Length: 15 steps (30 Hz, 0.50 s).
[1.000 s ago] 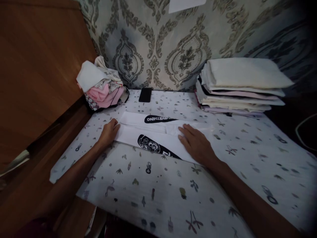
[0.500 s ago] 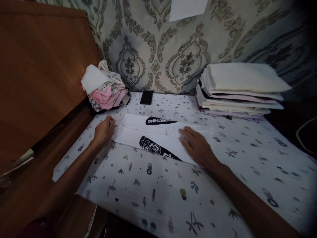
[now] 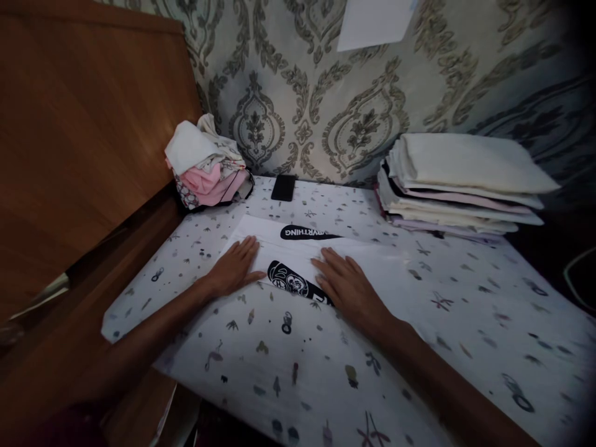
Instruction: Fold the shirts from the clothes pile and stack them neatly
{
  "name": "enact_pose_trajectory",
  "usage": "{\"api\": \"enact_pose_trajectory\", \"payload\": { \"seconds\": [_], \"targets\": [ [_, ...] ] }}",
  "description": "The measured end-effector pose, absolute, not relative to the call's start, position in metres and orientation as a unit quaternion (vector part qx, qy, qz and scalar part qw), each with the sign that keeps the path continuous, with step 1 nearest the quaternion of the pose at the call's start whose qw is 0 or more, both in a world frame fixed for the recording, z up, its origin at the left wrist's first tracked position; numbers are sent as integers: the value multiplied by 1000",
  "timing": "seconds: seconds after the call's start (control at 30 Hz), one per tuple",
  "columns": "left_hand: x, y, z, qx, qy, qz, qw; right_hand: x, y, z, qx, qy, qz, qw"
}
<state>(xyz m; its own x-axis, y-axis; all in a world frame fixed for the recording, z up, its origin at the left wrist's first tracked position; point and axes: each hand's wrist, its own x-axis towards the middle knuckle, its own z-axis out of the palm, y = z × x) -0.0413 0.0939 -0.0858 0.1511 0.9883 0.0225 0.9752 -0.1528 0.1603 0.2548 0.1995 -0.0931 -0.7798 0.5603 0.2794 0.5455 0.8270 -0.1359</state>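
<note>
A white folded garment [image 3: 288, 251] with black printed patches and white lettering lies flat on the patterned cloth [image 3: 261, 385]. My left hand [image 3: 235, 266] rests palm down on its left end, fingers stretched out and thumb spread toward the lower print. On the right part of the garment, my right hand [image 3: 349, 282] lies flat with its fingers spread, partly covering the end of the lower print. Neither hand grips anything.
A crumpled heap of clothes [image 3: 209, 167] sits at the back left beside a wooden panel [image 3: 93, 124]. Near the wall lies a black flat object [image 3: 283, 187]. At the back right stands a stack of folded cloths [image 3: 470, 167]. White paper [image 3: 375, 25] hangs on the wall.
My left hand has moved right, from the garment's left edge onto it, and its fingers have opened out. My right hand has slid left along the garment. The view has shifted slightly.
</note>
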Motion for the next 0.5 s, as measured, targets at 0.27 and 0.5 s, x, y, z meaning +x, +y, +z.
{"api": "enact_pose_trajectory", "payload": {
  "seconds": [0.27, 0.5],
  "targets": [
    [-93, 90, -80, 649, 717, 250, 47, 279, 199, -93, -332, -925, 25, 185],
    [-94, 113, -66, 552, 793, 246, 78, 323, 214, -97, -507, -844, -4, 177]
  ]
}}
